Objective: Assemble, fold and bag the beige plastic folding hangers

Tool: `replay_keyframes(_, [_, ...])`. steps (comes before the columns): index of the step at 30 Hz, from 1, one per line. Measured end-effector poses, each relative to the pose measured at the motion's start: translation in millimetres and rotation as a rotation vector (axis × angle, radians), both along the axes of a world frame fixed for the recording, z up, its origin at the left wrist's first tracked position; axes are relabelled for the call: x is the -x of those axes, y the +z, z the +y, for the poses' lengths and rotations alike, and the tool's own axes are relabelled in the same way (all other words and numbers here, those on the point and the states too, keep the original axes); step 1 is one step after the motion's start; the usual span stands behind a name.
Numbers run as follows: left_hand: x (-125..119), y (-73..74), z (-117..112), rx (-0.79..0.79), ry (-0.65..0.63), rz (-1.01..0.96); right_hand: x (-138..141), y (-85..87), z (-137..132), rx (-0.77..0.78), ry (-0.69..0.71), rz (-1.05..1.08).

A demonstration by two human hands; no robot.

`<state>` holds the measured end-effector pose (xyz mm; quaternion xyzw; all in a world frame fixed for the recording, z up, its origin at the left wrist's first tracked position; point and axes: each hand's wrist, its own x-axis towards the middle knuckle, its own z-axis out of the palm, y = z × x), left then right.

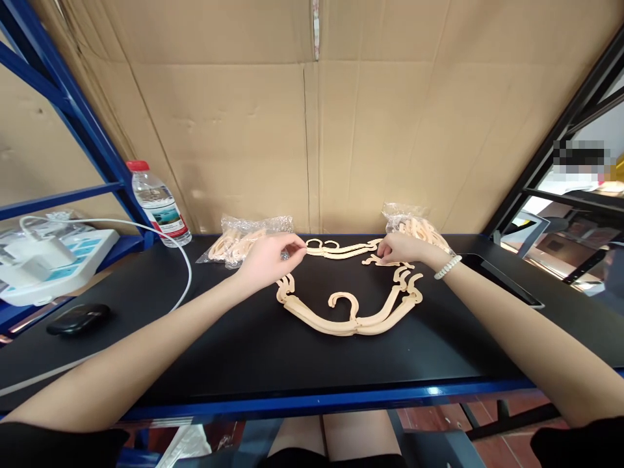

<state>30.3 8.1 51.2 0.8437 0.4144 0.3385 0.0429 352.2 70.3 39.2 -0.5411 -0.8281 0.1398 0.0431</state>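
The far hangers (336, 255) lie between the fingers: the left hand (267, 260) pinches one end, tips nearly meeting; the right hand (402, 249) curls at the other, hold unclear. Even support suits them.

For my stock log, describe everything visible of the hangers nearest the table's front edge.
The nearest hangers are pale beige, plastic-looking and nested; count unclear. A curved hook juts from the middle; slim arms bow to curled ends. They lie on the black tabletop, hook pointing toward its back; contact with the left hand is unclear.
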Motion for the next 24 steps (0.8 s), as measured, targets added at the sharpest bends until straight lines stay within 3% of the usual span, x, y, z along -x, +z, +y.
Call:
replay_keyframes(7, [1, -12.5, -17, -0.018, -0.018, -0.065, -2, -1.5, 10, 0.048, 0.007, 0.07])
replay_keyframes(11, [-2, -15.0, -26, 0.027, -0.032, -0.14, 0, 9.8, 4, 0.045, 0.019, 0.172])
replay_keyframes(14, [-9, -14.6, -27, 0.142, -0.059, -0.277, 15, 27.9, -11, 0.029, 0.081, 0.293])
replay_keyframes(19, [-29, -17.4, -33, 0.475, -0.205, -0.494, 70, 56.3, -45, 0.085, 0.269, 0.507])
replay_keyframes(24, [-36, -18.8, -40, 0.742, -0.232, -0.605, 114, 58.1, -48, 0.209, 0.595, 0.646])
